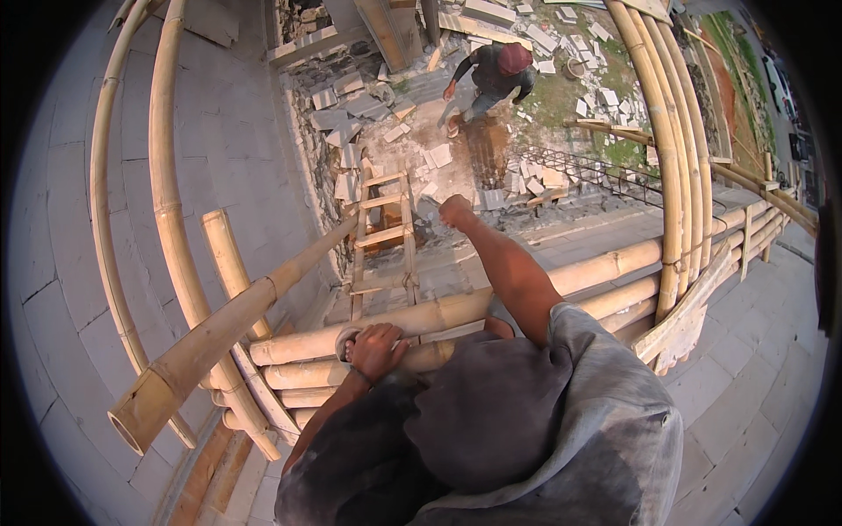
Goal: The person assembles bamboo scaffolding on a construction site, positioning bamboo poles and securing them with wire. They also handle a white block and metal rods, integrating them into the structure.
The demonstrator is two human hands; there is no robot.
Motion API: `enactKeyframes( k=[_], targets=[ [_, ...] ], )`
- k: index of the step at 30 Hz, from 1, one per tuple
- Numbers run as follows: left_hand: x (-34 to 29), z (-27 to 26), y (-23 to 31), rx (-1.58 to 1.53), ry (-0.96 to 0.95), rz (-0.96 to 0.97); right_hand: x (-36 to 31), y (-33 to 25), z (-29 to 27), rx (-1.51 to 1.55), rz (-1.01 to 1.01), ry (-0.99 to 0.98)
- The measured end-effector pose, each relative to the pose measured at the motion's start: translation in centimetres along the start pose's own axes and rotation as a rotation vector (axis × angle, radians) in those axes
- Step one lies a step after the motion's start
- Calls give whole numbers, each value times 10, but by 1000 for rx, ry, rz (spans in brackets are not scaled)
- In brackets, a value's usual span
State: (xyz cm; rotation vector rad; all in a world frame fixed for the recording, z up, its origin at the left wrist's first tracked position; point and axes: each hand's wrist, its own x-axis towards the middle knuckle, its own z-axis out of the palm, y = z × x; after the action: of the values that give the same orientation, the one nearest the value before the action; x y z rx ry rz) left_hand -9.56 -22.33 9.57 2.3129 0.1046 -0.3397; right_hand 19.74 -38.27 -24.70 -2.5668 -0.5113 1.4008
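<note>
Clearly, the biggest thing before you is the bamboo railing (605, 267), several poles laid one under another; its long axis runs crosswise to your body, rising from lower left to the right. At your left, a thick bamboo pole (246, 320) slants from its hollow near end toward the wooden ladder (382, 237) below. Farther out there is a co-worker (495, 79), well apart from you. Your left hand (377, 351) is the nearer one and rests at the railing; its fingers look bent, but how firmly they close, and on what, I cannot tell. Your right hand (455, 210) is held out beyond the railing, curled like a fist, with nothing visible in it. Smallest, a greyish thing (345, 340) shows just beside your left fingers. No brand, label or writing is readable on these.
</note>
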Motion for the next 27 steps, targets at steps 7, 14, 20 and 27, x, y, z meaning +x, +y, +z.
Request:
enactKeyframes(
  k=[7, 14, 20, 27],
  targets=[
    [0, 2, 4, 22, 33, -12, -26, -17, -27, 572, 281, 144],
    [1, 4, 2, 39, 5, -33, -38, -30, -43, 739, 326, 75],
    [0, 5, 3, -14, 9, -51, -5, -28, 14, 374, -2, 97],
    [-12, -3, 6, 81, 81, 6, 0, -51, 31, 372, -186, 146]
  ],
)
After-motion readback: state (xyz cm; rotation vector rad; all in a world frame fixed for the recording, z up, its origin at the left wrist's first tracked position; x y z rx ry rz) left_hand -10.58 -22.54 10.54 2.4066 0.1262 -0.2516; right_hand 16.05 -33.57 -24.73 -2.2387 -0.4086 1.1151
